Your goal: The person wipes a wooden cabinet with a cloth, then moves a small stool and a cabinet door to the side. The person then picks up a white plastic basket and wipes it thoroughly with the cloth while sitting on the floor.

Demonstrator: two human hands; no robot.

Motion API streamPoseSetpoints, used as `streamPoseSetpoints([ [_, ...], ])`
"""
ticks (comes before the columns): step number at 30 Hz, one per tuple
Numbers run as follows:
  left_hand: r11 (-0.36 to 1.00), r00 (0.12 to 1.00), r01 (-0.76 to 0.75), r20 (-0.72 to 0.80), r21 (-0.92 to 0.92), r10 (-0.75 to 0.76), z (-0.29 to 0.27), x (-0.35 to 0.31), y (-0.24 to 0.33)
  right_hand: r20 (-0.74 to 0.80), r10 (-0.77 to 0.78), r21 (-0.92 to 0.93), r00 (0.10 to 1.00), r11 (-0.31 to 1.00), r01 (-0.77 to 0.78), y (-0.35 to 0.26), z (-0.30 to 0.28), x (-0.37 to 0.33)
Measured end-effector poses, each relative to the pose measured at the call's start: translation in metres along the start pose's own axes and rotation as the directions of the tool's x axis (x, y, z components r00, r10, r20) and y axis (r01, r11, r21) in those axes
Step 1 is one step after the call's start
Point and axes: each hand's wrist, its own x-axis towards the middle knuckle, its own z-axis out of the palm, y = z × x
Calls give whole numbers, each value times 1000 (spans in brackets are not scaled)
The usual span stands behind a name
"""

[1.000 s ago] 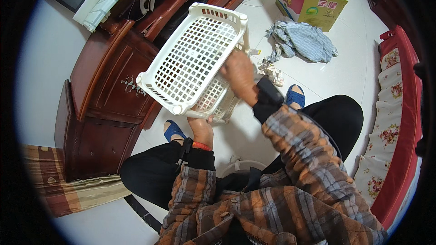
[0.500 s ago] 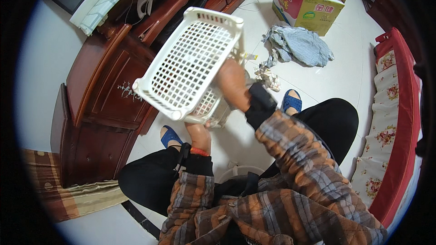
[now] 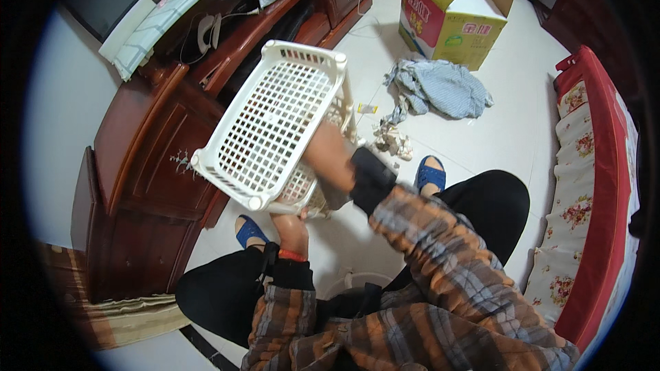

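Apparently, the step in hand is work between the tiers of the white plastic rack (image 3: pixel 269 118), which is held tilted at the centre-left of the frame. Below it, the left hand (image 3: pixel 292 235) seems to grasp its lower edge, thumb showing. The right hand (image 3: pixel 322 150) reaches in under the top basket; its fingers are hidden, so I cannot tell its grip. The next move likely calls for steady support from the left while the right works unseen, since that basket blocks the view. The dark red cabinet (image 3: pixel 155 189) crowds the left side; a pale bucket (image 3: pixel 375 277) sits at lower centre. Toward the upper right lie crumpled scraps (image 3: pixel 392 141), a grey-blue cloth (image 3: pixel 443 88) and an open carton (image 3: pixel 474 38).
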Motion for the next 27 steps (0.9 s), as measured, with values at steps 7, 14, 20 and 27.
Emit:
streamPoseSetpoints([
  [7, 997, 994, 69, -89, 17, -67, -12, 1, -3, 56, -258, -5, 964, 966, 259, -27, 15, -23],
  [14, 996, 991, 84, -100, -18, -86, -13, 10, -6, -48, -219, -219, 975, 954, 203, 32, 1, 4],
  [20, 999, 975, 22, -221, -43, -31, -10, 9, -8, 251, -18, 38, 968, 999, 9, -40, 17, -31],
  [27, 997, 979, 24, -202, 69, -10, -1, 0, 14, 410, 231, 179, 883, 928, -326, -45, 4, -36],
])
